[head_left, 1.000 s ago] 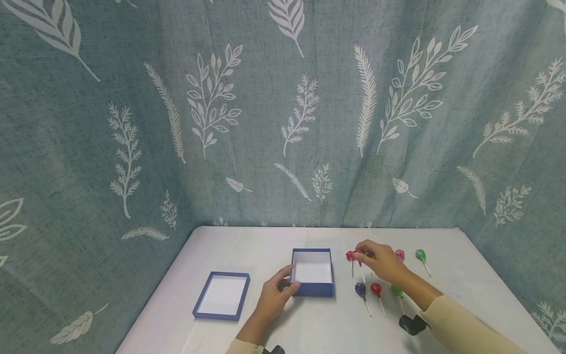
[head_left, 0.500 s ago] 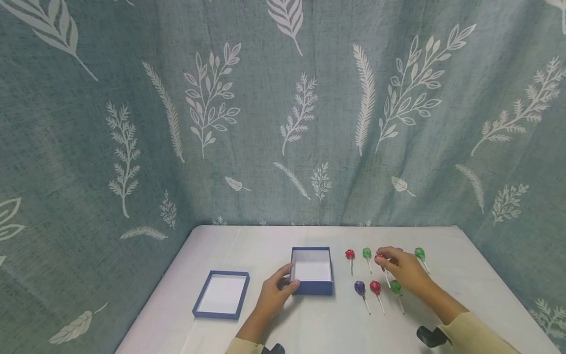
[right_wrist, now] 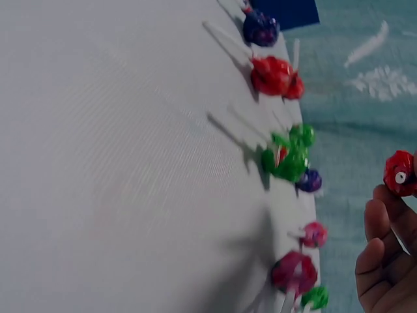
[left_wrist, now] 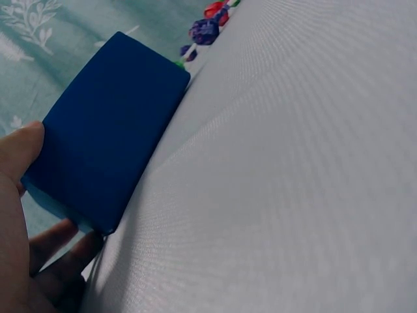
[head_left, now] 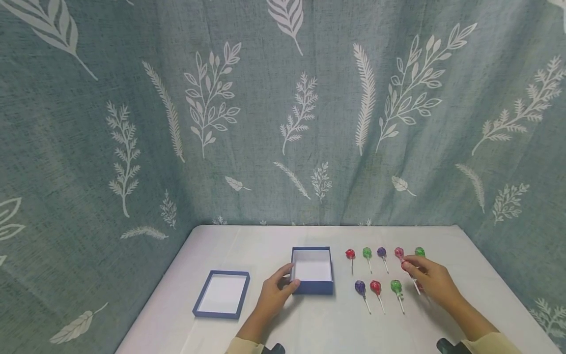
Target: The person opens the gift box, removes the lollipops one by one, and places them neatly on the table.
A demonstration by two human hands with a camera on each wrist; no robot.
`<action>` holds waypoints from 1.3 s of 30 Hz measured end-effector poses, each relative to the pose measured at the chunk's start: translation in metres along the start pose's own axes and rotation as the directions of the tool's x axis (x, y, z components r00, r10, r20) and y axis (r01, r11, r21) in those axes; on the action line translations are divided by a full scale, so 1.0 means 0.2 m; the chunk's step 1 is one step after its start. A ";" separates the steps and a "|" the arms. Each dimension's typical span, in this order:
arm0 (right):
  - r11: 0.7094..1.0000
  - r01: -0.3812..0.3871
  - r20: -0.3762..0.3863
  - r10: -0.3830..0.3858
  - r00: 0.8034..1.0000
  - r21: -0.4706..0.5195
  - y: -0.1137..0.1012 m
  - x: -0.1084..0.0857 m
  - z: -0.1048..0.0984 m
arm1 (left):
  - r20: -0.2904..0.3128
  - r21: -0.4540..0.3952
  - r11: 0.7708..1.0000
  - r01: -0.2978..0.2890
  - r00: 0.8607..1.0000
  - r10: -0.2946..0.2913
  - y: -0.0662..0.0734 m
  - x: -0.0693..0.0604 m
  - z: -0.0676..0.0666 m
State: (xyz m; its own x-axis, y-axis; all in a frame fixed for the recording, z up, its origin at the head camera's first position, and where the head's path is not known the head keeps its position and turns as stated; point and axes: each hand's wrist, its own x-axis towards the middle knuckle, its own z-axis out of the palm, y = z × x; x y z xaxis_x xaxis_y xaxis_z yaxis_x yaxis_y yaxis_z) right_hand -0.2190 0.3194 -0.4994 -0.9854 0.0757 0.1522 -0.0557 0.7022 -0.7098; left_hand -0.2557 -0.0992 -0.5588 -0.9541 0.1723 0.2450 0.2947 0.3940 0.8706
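Note:
My left hand [head_left: 275, 294] grips the left side of an open blue box [head_left: 311, 288] with a white inside; in the left wrist view the thumb and fingers lie round the end of the box [left_wrist: 111, 137]. My right hand [head_left: 432, 281] pinches a red lollipop [head_left: 405, 266] by its wrapped head, stick pointing down, above the right end of the lollipop rows. In the right wrist view the held lollipop [right_wrist: 397, 173] is at the fingertips. Partly hidden under that hand lies a dark pink lollipop [right_wrist: 293, 272]. A green lollipop [head_left: 419, 251] is just behind the hand.
The blue-rimmed box lid [head_left: 220, 295] lies left of the box, inside up. Behind, a red [head_left: 350, 254], a green [head_left: 367, 252], a purple [head_left: 382, 252] and a pink lollipop [head_left: 399, 252] form a row. Nearer lie purple [head_left: 360, 287], red [head_left: 375, 286] and green lollipops [head_left: 396, 286].
My right hand has carried the red lollipop rightward along the rows, uncovering the green, purple and pink ones at the back. My left hand and the box stay in place.

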 end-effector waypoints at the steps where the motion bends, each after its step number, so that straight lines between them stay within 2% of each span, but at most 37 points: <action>1: 1.000 -0.007 -0.005 0.006 1.000 -0.010 0.02 -0.01 -0.01 | 0.000 0.000 1.000 -0.001 1.000 0.001 0.00 0.00 0.00; 8: 0.998 0.008 -0.052 -0.011 0.999 -0.061 0.12 -0.05 -0.05 | 0.001 0.008 1.000 -0.001 1.000 0.001 0.00 -0.01 0.00; 20: 0.996 -0.073 -0.057 0.070 0.996 -0.054 0.23 -0.12 -0.08 | 0.000 0.002 1.000 0.003 1.000 -0.003 0.00 -0.01 0.00; 24: 0.992 -0.088 -0.062 0.082 0.995 -0.085 0.24 -0.15 -0.07 | -0.003 0.006 1.000 0.001 1.000 -0.001 0.01 -0.01 0.00; 33: 0.984 -0.161 -0.070 0.156 0.985 -0.077 0.23 -0.16 -0.01 | -0.002 0.008 1.000 0.002 1.000 -0.002 0.00 0.00 0.00; 39: 0.982 -0.172 -0.055 0.168 0.984 -0.074 0.23 -0.17 0.00 | -0.003 0.008 1.000 0.009 1.000 -0.009 0.01 -0.01 0.00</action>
State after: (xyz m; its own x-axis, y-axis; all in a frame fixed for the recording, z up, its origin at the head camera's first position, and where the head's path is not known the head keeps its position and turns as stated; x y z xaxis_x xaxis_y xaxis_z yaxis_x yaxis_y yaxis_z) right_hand -0.1888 0.3485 -0.5367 -0.9703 0.2319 0.0685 0.1268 0.7292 -0.6725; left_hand -0.2540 -0.0985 -0.5574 -0.9569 0.1661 0.2382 0.2864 0.4030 0.8692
